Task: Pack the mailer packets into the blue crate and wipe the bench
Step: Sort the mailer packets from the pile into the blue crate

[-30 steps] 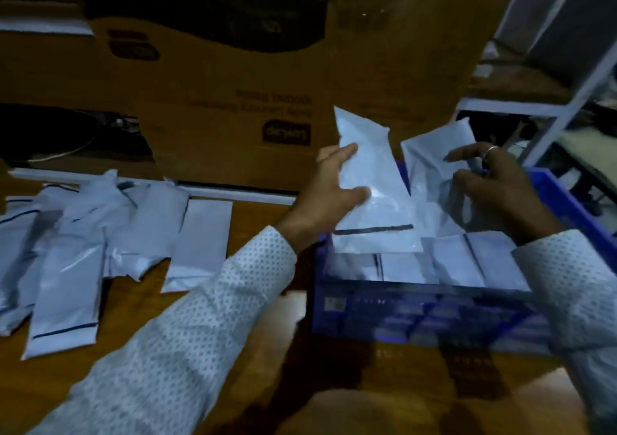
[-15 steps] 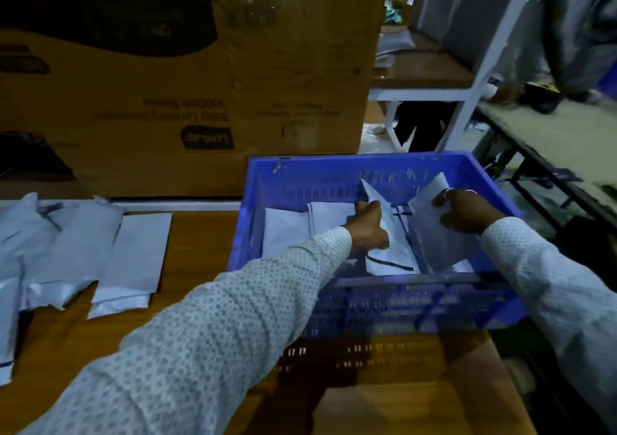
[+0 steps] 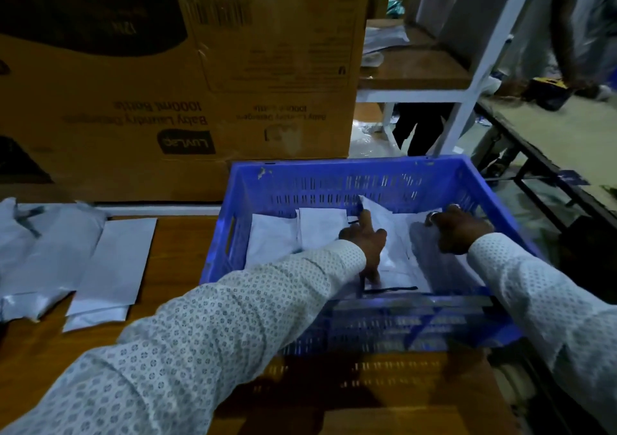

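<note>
Both hands were inside the blue crate point(image 3: 334, 180). Left hand point(image 3: 365, 244), fingers spread, pressed a mailer packet point(image 3: 387, 234) flat, long axis toward the far wall. Right hand point(image 3: 459, 231): grip unclear. Unpacked packets point(image 3: 110, 257) lay on the bench point(image 3: 183, 234), nearer the left hand.

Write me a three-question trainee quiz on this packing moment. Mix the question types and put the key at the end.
1. True or false: both hands are inside the blue crate.
2. Where do the unpacked mailer packets lie?
A. On the bench left of the crate
B. On top of the cardboard box
C. On the floor
3. Fill in: the left hand lies spread on a white ____ inside the crate.

Key:
1. True; the right hand is in the crate too, on the packets at its right side.
2. A; they lie on the wooden bench, in front of the cardboard box.
3. Packet.
</note>
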{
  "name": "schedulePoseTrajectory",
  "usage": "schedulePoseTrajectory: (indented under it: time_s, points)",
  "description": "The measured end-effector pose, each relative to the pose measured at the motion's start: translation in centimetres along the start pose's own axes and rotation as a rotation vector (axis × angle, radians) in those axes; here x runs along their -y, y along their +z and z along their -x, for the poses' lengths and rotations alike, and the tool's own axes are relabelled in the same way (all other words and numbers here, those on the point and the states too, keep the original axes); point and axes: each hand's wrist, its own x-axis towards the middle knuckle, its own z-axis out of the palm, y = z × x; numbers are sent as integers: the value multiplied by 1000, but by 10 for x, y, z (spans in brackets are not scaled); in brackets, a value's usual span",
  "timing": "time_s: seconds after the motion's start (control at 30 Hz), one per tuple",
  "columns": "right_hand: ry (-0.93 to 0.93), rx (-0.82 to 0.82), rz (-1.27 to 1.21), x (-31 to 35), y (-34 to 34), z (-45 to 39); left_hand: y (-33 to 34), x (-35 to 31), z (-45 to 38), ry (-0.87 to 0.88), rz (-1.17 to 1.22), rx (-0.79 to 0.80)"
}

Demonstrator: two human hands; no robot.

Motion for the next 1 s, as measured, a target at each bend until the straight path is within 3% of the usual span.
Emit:
schedulePoseTrajectory:
  time_s: [0.07,0.17,0.3,0.43,0.57,0.77,1.0]
  points:
    - [-44,10,80,3,-4,-5,0,-4,-6,43,-137,-86]
    - [-72,129,71,9,-4,-16,1,-8,-17,68,-214,-32]
    - [-121,228,190,16,9,-30,9,-7,-28,132,-115,135]
    - [-138,252,165,13,12,-37,7,-3,-26,153,-36,141]
    - [-112,5,80,16,-3,-28,-11,4,-14,112,36,73]
    - [-151,-462,-250,55,-47,15,-53,40,27,49,177,-310]
    - [-294,-677,-506,133,-86,83,-65,113,121,-68,315,-670]
